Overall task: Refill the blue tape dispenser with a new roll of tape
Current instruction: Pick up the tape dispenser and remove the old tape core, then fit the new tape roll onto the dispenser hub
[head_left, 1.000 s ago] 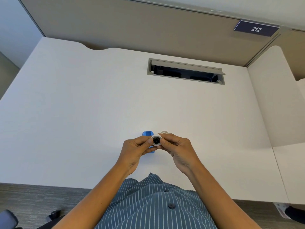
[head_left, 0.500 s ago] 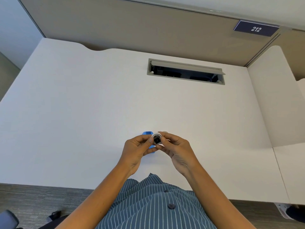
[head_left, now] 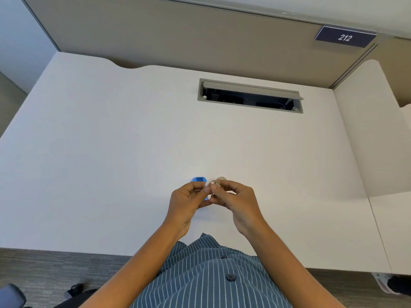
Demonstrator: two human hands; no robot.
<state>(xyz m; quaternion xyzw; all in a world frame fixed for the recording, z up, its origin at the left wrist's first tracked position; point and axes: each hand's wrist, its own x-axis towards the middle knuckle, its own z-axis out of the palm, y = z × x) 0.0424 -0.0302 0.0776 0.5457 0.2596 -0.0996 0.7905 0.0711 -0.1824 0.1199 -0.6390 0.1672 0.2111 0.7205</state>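
1. The white desk (head_left: 111, 152) is bare across its left, middle and right; its near edge runs just in front of the person's striped shirt (head_left: 209, 276).
2. A tan partition wall (head_left: 178, 36) closes the far edge, and a second white surface (head_left: 378, 141) adjoins on the right.
3. A cable tray (head_left: 250, 95) is sunk into the desk near the far edge, its flap raised; dark wiring shows inside, too dim to identify.
4. The left hand (head_left: 188, 202) and right hand (head_left: 236, 202) meet above the desk's near middle, fingertips pinching a small tape roll (head_left: 213, 183) between them.
5. The blue tape dispenser (head_left: 198, 180) lies on the desk, mostly hidden behind the left hand.
6. Another pale ring (head_left: 221, 178) peeks out just beyond the right fingers.
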